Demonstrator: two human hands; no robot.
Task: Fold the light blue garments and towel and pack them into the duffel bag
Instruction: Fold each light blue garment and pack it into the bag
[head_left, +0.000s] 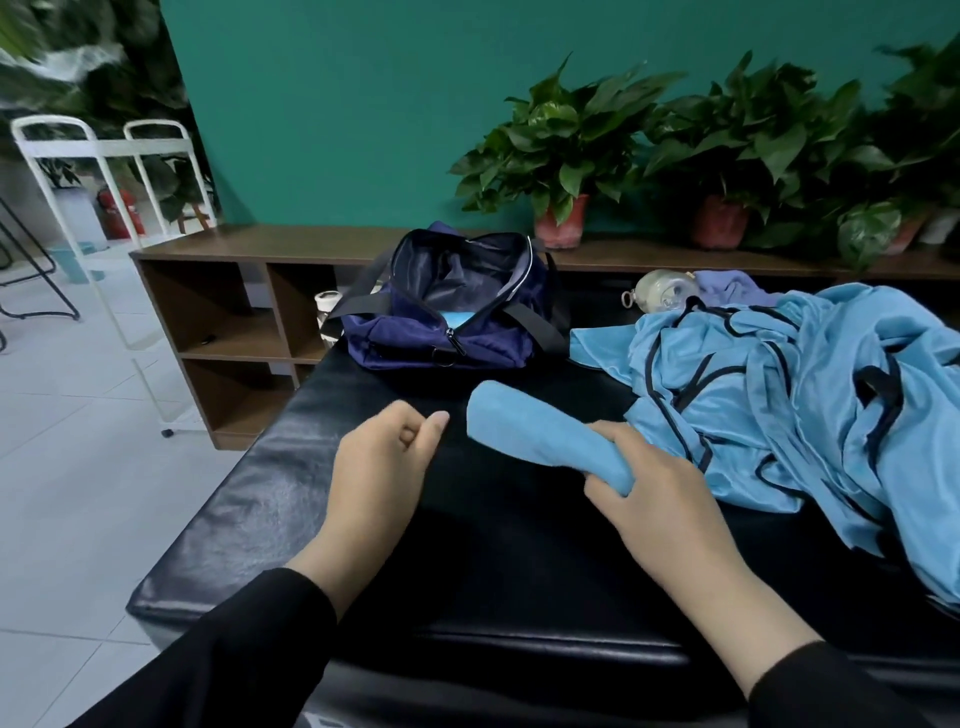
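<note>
A navy duffel bag (457, 306) stands unzipped at the far end of the black padded bench (249, 499), with a light blue item showing inside it. My right hand (649, 493) grips one end of a rolled light blue towel (540, 436) that points toward the bag. My left hand (384, 457) hovers just left of the towel, fingers curled, holding nothing. A heap of light blue garments (795, 405) with dark trim lies crumpled on the right side of the bench.
A clear bottle (660, 291) and a purple cloth (727, 288) lie behind the garments. A brown low shelf (234, 312) with potted plants (566, 156) runs along the green wall. A white metal rack (104, 208) stands on the tiled floor at left.
</note>
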